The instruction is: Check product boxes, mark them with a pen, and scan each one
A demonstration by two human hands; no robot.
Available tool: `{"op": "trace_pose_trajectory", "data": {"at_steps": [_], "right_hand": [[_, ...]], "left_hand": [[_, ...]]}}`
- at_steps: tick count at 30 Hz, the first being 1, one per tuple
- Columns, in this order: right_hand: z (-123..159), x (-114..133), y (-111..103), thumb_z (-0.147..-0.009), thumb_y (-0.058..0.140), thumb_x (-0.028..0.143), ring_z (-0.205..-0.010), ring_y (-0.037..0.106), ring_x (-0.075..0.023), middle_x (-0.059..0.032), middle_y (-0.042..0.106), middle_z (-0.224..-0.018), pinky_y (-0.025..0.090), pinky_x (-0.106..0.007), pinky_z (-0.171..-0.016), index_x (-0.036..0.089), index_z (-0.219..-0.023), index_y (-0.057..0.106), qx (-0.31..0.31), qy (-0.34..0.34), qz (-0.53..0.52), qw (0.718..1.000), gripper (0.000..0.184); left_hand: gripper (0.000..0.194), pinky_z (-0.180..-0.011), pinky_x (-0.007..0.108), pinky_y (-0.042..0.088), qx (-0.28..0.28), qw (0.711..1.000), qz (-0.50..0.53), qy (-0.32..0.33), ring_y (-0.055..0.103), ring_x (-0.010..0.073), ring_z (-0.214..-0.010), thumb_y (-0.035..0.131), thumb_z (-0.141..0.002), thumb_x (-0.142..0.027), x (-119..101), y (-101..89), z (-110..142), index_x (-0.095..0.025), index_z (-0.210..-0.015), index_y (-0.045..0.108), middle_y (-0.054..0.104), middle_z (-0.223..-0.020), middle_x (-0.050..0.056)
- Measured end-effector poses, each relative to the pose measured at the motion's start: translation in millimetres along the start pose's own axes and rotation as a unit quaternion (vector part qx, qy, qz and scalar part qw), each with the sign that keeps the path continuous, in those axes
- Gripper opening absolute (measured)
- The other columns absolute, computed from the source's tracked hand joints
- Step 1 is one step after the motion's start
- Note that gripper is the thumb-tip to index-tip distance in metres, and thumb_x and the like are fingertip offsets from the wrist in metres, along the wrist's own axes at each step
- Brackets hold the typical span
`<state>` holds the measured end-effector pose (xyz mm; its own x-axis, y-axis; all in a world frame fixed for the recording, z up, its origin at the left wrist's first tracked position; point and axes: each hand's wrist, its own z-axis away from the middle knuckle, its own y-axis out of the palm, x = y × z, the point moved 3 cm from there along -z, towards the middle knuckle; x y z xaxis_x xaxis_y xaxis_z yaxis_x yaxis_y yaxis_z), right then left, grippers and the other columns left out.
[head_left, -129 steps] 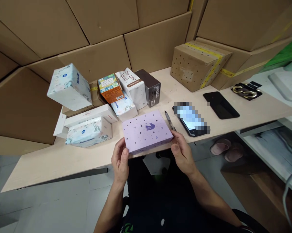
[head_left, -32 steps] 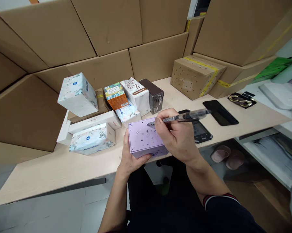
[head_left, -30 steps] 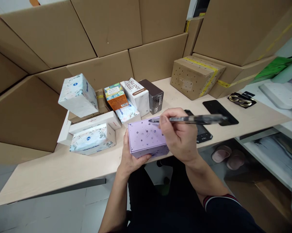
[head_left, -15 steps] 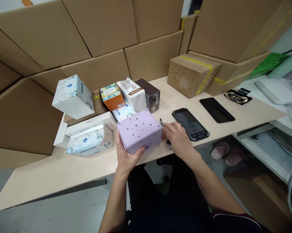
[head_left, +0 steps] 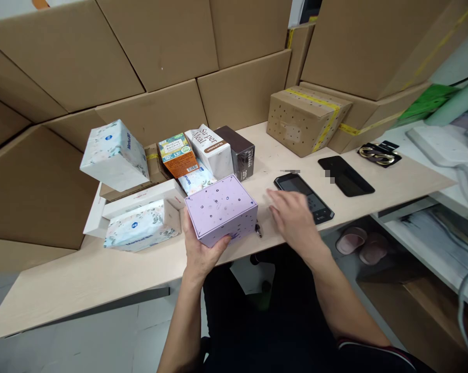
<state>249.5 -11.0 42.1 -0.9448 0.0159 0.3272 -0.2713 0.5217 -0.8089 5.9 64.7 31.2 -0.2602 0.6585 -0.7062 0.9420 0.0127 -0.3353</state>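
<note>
A lilac box [head_left: 222, 207] with small dark dots is gripped at its near left corner by my left hand [head_left: 202, 254], thumb on the front face. My right hand [head_left: 292, 220] hovers over the table right of the box, holding nothing, its fingers stretched out, a little apart and slightly blurred. Beneath and behind those fingers lies a rugged black handheld device [head_left: 321, 204], partly covered by the hand. A pen [head_left: 258, 231] shows only its end beside the lilac box; the rest is hidden behind it.
Tissue packs [head_left: 135, 228] and white boxes [head_left: 144, 199] are piled at left. Behind the lilac box stand an orange carton [head_left: 179, 160], a white carton [head_left: 214, 155] and a dark brown box [head_left: 239, 153]. A black phone [head_left: 348, 176] lies right; large cardboard boxes [head_left: 159, 46] wall the back.
My right hand has moved away from the pen, toward the handheld device. The pen has shifted left, mostly behind the lilac box. My left hand keeps its hold.
</note>
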Motion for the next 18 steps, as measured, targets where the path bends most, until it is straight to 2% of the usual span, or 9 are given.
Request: {"op": "trace_pose_trajectory", "data": {"at_steps": [3, 6, 8, 10, 14, 18], "right_hand": [[14, -27, -17, -0.092, 0.057, 0.051, -0.123, 0.043, -0.042, -0.0263, 0.047, -0.138, 0.042, -0.062, -0.097, 0.016, -0.151, 0.039, -0.056, 0.124, 0.103, 0.985, 0.071], [28, -51, -20, -0.082, 0.062, 0.066, -0.124, 0.042, -0.0475, -0.03, 0.042, -0.141, 0.042, -0.066, -0.094, 0.014, -0.156, 0.028, -0.002, 0.203, 0.116, 0.972, 0.097], [33, -61, -15, -0.082, 0.063, 0.065, -0.123, 0.045, -0.0463, -0.0291, 0.046, -0.138, 0.042, -0.064, -0.096, 0.013, -0.156, 0.027, 0.041, 0.215, 0.092, 0.972, 0.098], [34, -65, -9, -0.084, 0.063, 0.059, -0.123, 0.046, -0.0438, -0.0269, 0.052, -0.133, 0.042, -0.062, -0.098, 0.013, -0.156, 0.029, 0.051, 0.217, 0.066, 0.973, 0.092], [33, -65, -1, -0.08, 0.067, 0.047, -0.124, 0.047, -0.0416, -0.0252, 0.055, -0.129, 0.041, -0.062, -0.102, 0.01, -0.152, 0.039, -0.023, 0.237, 0.018, 0.971, 0.085], [35, -55, -7, -0.079, 0.068, 0.047, -0.131, 0.047, -0.0388, -0.021, 0.054, -0.139, 0.038, -0.06, -0.109, 0.015, -0.151, 0.04, -0.085, 0.242, -0.071, 0.964, 0.084]], "left_hand": [[0.114, -0.12, 0.056, 0.031, 0.001, 1.0, 0.001, -0.011, 0.039, 0.0359, -0.146, 0.087, -0.065, -0.049, 2, 0.1, 1, -0.025, -0.157, 0.022, 0.036, -0.158, 0.02], [0.114, -0.12, 0.055, 0.032, 0.002, 1.0, -0.001, -0.007, 0.039, 0.0355, -0.145, 0.086, -0.067, -0.049, 2, 0.2, 1, -0.025, -0.157, 0.021, 0.036, -0.158, 0.02], [0.113, -0.119, 0.056, 0.033, 0.001, 1.0, -0.006, 0.005, 0.041, 0.0357, -0.144, 0.085, -0.069, -0.05, -1, 0.3, -1, -0.024, -0.157, 0.021, 0.038, -0.156, 0.021], [0.111, -0.117, 0.057, 0.034, 0.004, 1.0, -0.01, 0.008, 0.042, 0.0364, -0.143, 0.083, -0.069, -0.052, -4, 0.8, -3, -0.024, -0.157, 0.021, 0.038, -0.156, 0.021], [0.111, -0.118, 0.058, 0.032, 0.015, 1.0, 0.002, -0.001, 0.038, 0.0367, -0.145, 0.082, -0.07, -0.053, -5, 2.0, -1, -0.027, -0.157, 0.018, 0.035, -0.158, 0.019], [0.114, -0.116, 0.056, 0.035, 0.004, 1.0, -0.016, 0.009, 0.041, 0.036, -0.142, 0.082, -0.07, -0.054, -1, 1.2, 1, -0.029, -0.158, 0.015, 0.035, -0.157, 0.018]]}}
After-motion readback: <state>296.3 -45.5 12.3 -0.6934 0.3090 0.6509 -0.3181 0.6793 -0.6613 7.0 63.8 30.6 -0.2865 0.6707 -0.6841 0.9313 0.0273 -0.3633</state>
